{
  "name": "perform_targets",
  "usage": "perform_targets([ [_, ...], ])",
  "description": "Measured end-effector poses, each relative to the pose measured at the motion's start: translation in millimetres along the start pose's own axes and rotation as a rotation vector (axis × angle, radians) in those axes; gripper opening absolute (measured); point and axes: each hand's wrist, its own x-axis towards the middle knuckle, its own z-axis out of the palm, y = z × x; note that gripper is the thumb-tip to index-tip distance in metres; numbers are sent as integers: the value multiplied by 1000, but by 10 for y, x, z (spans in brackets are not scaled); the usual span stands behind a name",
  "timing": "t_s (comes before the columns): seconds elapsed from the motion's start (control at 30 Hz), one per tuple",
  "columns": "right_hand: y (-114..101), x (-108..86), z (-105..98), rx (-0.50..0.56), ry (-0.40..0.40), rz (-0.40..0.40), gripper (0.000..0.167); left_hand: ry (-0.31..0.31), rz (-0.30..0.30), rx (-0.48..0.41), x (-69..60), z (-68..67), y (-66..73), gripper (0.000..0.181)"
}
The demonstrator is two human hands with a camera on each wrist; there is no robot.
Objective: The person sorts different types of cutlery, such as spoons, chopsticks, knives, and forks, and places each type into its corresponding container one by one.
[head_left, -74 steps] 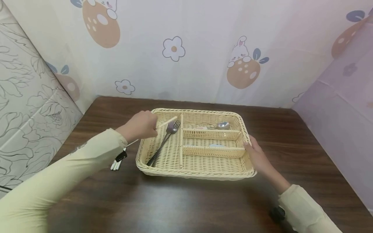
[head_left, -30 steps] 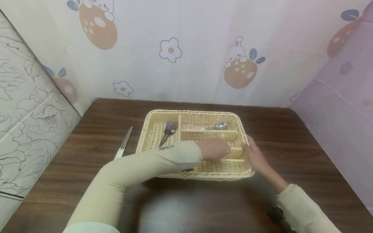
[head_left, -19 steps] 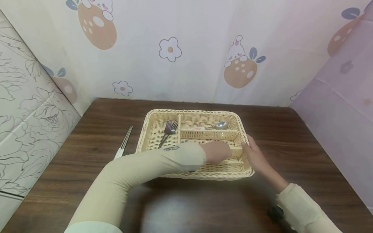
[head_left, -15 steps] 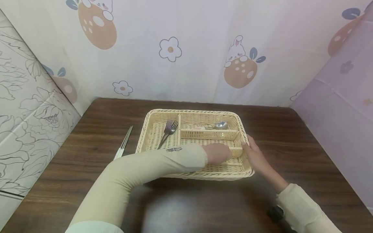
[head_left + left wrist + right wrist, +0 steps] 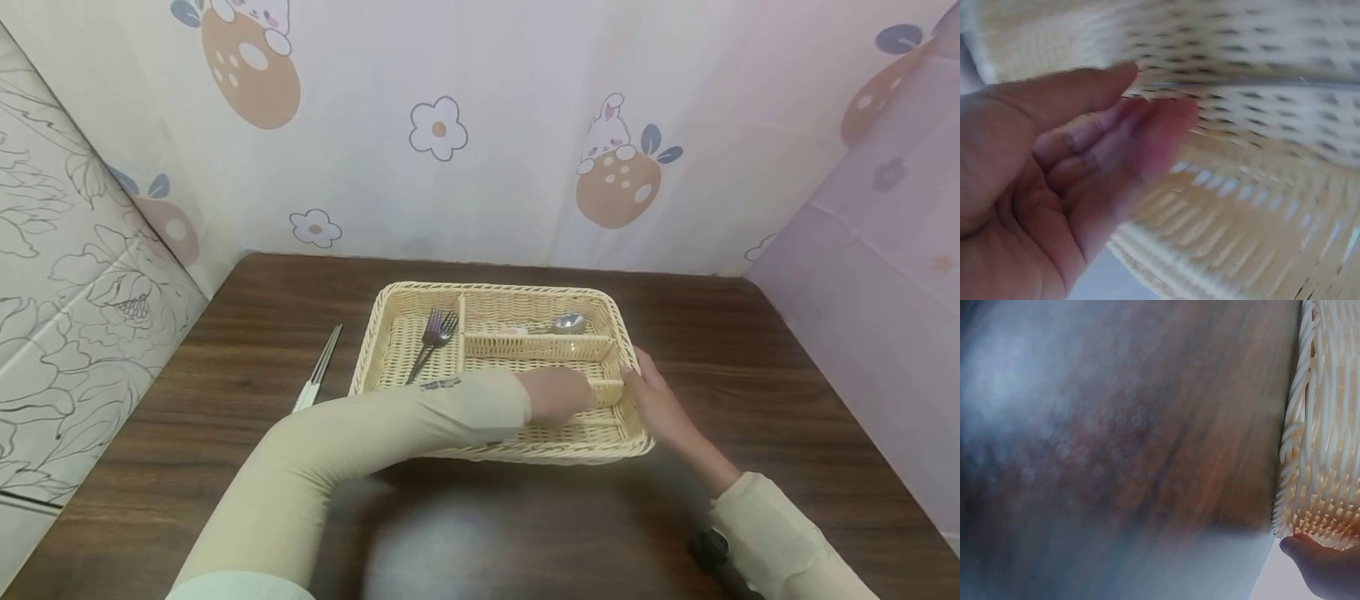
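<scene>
A cream wicker cutlery basket [image 5: 525, 452] with dividers sits on the table. My left hand [image 5: 558, 395] reaches into its front right compartment. In the left wrist view, the thumb and index finger [image 5: 1163, 140] stand apart beside a thin metal chopstick [image 5: 1260, 82] lying on the woven floor. Its other end is hidden. My right hand [image 5: 658, 400] grips the basket's right end, the thumb on the rim. Two dark forks [image 5: 431, 337] lie in the left compartment, partly covered by my sleeve. A spoon [image 5: 570, 323] lies in the back compartment.
Several white-handled metal chopsticks [image 5: 318, 371] lie on the dark wood table [image 5: 750, 358], left of the basket. A patterned curtain [image 5: 510, 208] hangs behind the table. My left forearm crosses the basket's front edge.
My left hand has carried a chopstick from the basket's left side to the front right compartment and lowered it. Its fingers are now apart from it. My right hand stays on the rim.
</scene>
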Motion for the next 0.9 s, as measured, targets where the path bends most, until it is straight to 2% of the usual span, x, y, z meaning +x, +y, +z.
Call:
perform_targets([
  [0.1,9,11,12,-4,-2,4,56,28,-30,-115,-168,-133,-78,13],
  [0.2,16,21,21,-1,-4,6,56,83,-82,-242,-445,-322,-218,12],
  [0.3,32,30,24,16,-7,6,56,176,-124,-352,-774,-446,-461,17],
  [0.43,54,33,10,8,0,9,56,281,-185,-357,-1177,-446,-892,30],
  [0.57,52,30,3,-20,0,16,56,335,-305,-331,-1577,-270,-1343,28],
  [0.7,42,31,2,-15,-1,26,57,375,-420,-363,-1958,87,-1740,13],
  [0.77,36,30,0,-10,1,28,57,373,-473,-380,-2124,286,-1871,6],
  [0.9,26,35,0,-17,-5,21,57,305,-579,-475,-2399,616,-1992,14],
])
